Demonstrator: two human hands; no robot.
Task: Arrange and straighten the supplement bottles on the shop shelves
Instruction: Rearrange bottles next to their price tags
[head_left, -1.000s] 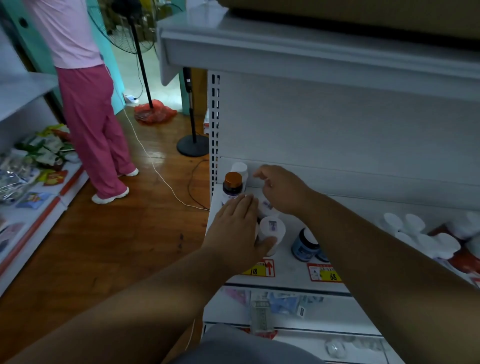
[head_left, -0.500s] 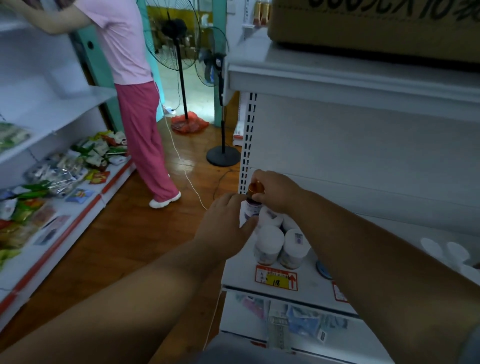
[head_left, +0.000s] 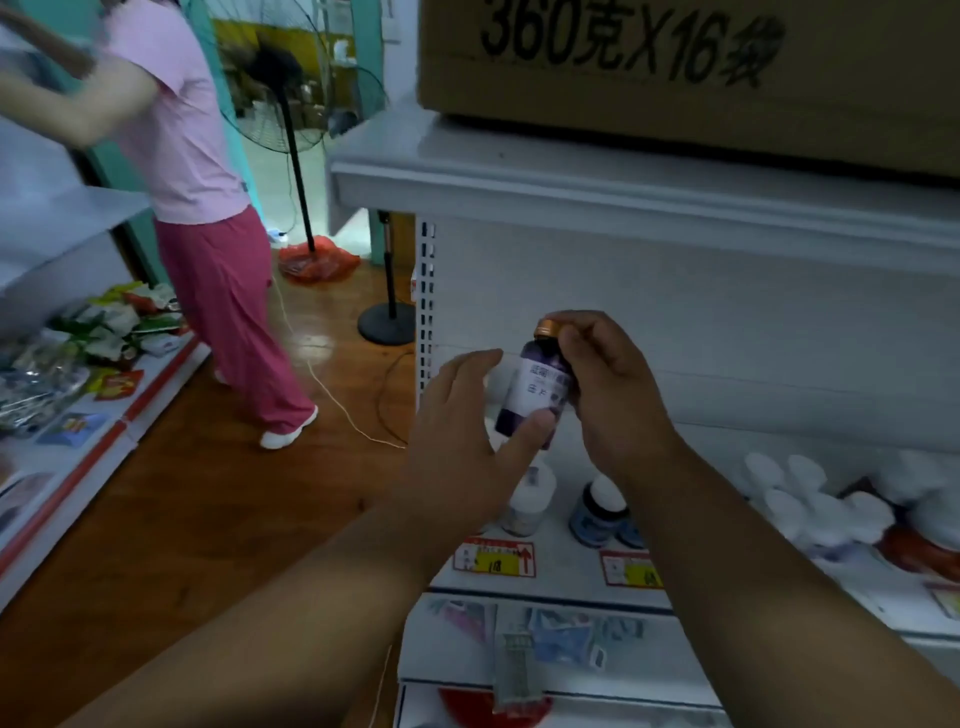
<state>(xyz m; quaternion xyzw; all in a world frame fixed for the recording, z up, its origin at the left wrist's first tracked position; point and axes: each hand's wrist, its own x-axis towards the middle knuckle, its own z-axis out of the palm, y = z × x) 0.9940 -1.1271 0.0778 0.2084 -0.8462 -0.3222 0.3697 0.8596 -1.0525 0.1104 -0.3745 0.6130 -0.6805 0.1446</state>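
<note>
A dark bottle with an orange cap and white label is lifted above the white shelf. My right hand grips it around the neck and upper body. My left hand has its fingers spread, and its thumb touches the lower front of the bottle. Below them a white bottle and a blue-labelled bottle with a white cap stand on the shelf. Several white-capped bottles crowd the shelf to the right, some lying down.
A cardboard box sits on the upper shelf. A person in a pink top and trousers stands in the aisle at the left, beside a low shelf of snack packets. Two standing fans and a floor cable are behind.
My right hand has lifted the orange-capped bottle up from the shelf's back left corner. My left hand left the white bottles and rose to touch it. The view tilted upward.
</note>
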